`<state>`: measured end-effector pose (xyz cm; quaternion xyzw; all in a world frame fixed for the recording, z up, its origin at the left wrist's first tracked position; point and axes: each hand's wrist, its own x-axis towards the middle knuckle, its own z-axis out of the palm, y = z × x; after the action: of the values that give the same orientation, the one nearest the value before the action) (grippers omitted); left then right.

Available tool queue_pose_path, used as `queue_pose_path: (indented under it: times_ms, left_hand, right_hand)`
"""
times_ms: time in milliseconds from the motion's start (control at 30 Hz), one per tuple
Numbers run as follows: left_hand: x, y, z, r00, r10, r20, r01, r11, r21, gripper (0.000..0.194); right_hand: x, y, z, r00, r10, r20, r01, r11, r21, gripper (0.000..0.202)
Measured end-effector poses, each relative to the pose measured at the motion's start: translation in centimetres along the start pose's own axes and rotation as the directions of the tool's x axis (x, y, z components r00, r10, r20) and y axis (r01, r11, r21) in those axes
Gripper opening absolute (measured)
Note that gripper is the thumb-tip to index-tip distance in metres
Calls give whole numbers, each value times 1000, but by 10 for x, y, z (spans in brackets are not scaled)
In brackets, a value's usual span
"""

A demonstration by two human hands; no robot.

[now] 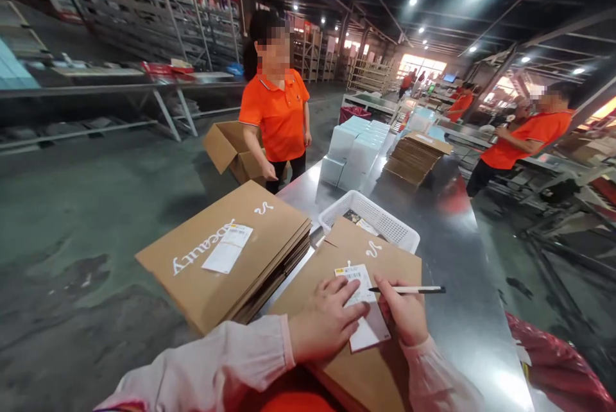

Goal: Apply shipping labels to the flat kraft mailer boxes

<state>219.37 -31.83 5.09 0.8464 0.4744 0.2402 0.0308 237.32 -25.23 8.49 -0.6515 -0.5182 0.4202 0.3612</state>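
My left hand point(330, 319) lies flat with spread fingers on a white label point(368, 334) with a yellow corner and a barcode, partly covering it. Beneath the label is a flattened brown cardboard box point(298, 300) with a white curly mark. In my right hand point(404, 309) is a pen point(423, 289), pinched between thumb and fingers, its dark tip pointing left at the label. To the left, a stack of flat cardboard boxes point(212, 245) carries white lettering and another white label point(227, 248) on top.
A white plastic basket point(404, 232) stands just behind the cardboard on the metal table point(447, 322). Farther back are light-blue boxes point(344, 142) and a cardboard stack point(414, 162). A person in orange point(279, 110) stands across the table, near an open carton point(224, 145).
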Motion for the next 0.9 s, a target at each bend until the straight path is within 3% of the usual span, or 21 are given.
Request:
queue_pose_path:
  times_ms: [133,233,433,733,900]
  left_hand:
    - [0,2,0,1000,15,-17,-15,1000,18,31]
    - [-1,3,-2,1000,22,-20,-21,999,34,31]
    - [-1,6,-3,998,11,-63,-8,999,41,28]
    - [-3,7,-3,994,28,-109,-20,997,74,28]
    - [-4,10,-7,993,32,-112,-21,995,98,29]
  right_hand:
    - [-3,-8,3,999,-24,-40,17,984,-177,64]
    - [-5,-12,8,996,-65,-64,51,978,-204,68]
    - [-5,-1,16,966,-253,-48,241,953,-186,75]
    - [-4,9,16,946,-316,-68,298,933,-201,64]
    - [-3,10,16,961,-257,-103,237,956,-174,66]
